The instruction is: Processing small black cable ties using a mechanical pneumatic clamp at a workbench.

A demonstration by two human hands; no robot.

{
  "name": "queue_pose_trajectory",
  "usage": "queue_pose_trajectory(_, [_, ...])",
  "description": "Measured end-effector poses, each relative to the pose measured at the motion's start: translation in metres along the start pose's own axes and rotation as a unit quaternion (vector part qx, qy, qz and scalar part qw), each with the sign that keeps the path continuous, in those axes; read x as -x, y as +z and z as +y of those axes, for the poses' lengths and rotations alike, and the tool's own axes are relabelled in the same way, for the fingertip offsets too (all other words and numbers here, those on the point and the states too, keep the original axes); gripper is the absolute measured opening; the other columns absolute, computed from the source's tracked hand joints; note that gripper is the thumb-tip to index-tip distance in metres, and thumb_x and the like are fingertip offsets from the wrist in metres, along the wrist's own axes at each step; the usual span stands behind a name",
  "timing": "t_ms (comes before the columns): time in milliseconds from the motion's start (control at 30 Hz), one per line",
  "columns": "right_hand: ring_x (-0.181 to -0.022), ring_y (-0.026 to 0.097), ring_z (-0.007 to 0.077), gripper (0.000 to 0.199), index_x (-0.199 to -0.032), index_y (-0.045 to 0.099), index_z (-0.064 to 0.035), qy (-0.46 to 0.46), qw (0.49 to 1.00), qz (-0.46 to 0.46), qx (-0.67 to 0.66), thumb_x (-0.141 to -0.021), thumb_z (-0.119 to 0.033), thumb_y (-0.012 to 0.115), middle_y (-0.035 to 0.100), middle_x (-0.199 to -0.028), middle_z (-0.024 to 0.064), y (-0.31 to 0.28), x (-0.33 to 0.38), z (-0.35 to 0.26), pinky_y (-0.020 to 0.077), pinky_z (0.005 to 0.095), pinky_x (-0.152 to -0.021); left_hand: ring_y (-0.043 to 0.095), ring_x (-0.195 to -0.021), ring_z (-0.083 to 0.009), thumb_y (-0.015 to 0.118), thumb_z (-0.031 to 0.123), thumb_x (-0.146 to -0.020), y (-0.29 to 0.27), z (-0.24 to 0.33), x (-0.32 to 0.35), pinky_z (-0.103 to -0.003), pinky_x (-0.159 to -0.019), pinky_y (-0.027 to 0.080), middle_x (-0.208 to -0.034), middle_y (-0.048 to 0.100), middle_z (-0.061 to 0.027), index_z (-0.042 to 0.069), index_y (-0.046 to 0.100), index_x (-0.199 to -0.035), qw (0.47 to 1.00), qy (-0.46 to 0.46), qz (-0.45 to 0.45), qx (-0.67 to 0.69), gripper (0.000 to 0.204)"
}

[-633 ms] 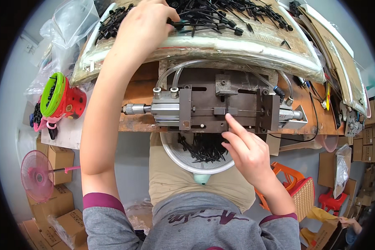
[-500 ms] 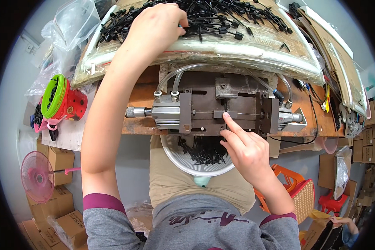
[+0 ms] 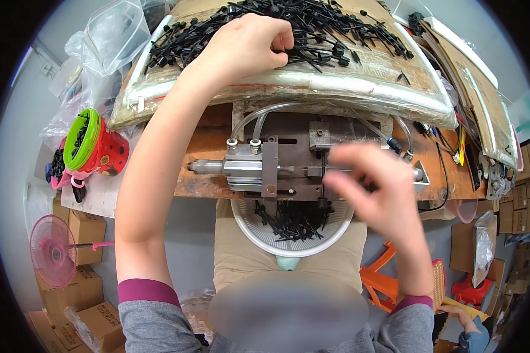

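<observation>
My left hand (image 3: 250, 47) reaches over the heap of black plastic parts (image 3: 312, 35) on the covered board. Its fingers curl towards the thumb at the heap's near edge; whatever they pinch is hidden. Blurred by motion, my right hand (image 3: 388, 191) hovers at the right side of the metal fixture (image 3: 270, 167), thumb and index finger apart and nothing visible between them. A slim black part (image 3: 323, 185) lies front to back across the fixture's small central block (image 3: 314, 172). Below the fixture, a white basket (image 3: 259, 240) on my lap holds several similar black parts.
An air cylinder (image 3: 242, 167) with clear hoses sits left on the fixture. A red bucket with a green rim (image 3: 111, 154) stands at the table's left. Cables (image 3: 447, 153) lie to the right. A pink fan (image 3: 54, 250), cartons (image 3: 87, 288) and an orange stool (image 3: 383, 285) are on the floor.
My right hand has lifted off the central block and moved right, its fingers spreading. My left hand has shifted slightly right and nearer along the heap. The whole view has shifted a little.
</observation>
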State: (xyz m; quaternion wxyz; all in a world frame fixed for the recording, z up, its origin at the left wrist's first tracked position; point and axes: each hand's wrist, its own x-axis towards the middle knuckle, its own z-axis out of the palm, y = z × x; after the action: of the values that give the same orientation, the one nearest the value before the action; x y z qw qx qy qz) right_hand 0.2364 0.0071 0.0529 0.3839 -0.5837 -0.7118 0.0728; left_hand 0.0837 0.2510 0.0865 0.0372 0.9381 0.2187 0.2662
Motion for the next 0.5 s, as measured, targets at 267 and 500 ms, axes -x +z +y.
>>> queue_pose_trajectory(267, [-0.081,0.064,0.0189,0.058,-0.111,0.069,-0.0034,0.025,0.986,0.037,0.159,-0.072,-0.044,0.082,0.071,-0.107,0.0085,-0.004,-0.156,0.043,0.0517,0.0339,-0.077,0.066,-0.076,-0.0099,0.073,0.012,-0.085,-0.068,0.028,0.034,-0.024,-0.066,0.052,-0.085,0.070,-0.0035,0.003,0.072,-0.095,0.961,-0.132,0.121,0.211,0.013])
queue_pose_trajectory(500, [-0.101,0.065,0.0310,0.072,-0.113,0.064,0.0043,0.100,0.951,-0.157,0.246,-0.061,-0.043,0.080,0.068,-0.106,0.0206,0.010,-0.217,0.065,0.0509,0.0376,-0.090,0.065,-0.078,-0.0095,0.077,-0.009,-0.072,-0.058,0.088,0.086,-0.020,-0.062,0.056,-0.106,0.063,-0.0094,-0.005,0.069,-0.095,0.941,-0.094,0.167,0.281,0.024])
